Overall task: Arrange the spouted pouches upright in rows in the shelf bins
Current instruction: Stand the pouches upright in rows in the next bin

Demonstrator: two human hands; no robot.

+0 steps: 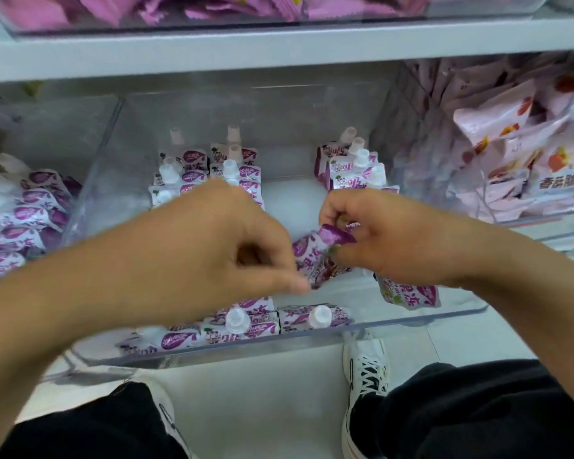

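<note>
A clear plastic bin (pixel 411 321) on the shelf holds purple-and-white spouted pouches. Two upright rows (pixel 209 170) stand at its back left, another upright row (pixel 355 167) at the back right. Along the front wall several pouches (pixel 272 321) stand with white caps up. Over the bin's middle, my right hand (pixel 401 240) grips a tilted pouch (pixel 315 256) by its top. My left hand (pixel 219 250) pinches that same pouch's lower left edge. Another pouch (pixel 411 293) shows under my right wrist.
The bin on the left (pixel 63 127) has a loose pile of the same pouches (pixel 20 213). A bin at the right (pixel 524 167) is full of pink snack bags. An upper shelf edge (pixel 279 51) overhangs. Below are my black trousers and white shoes (pixel 365 376).
</note>
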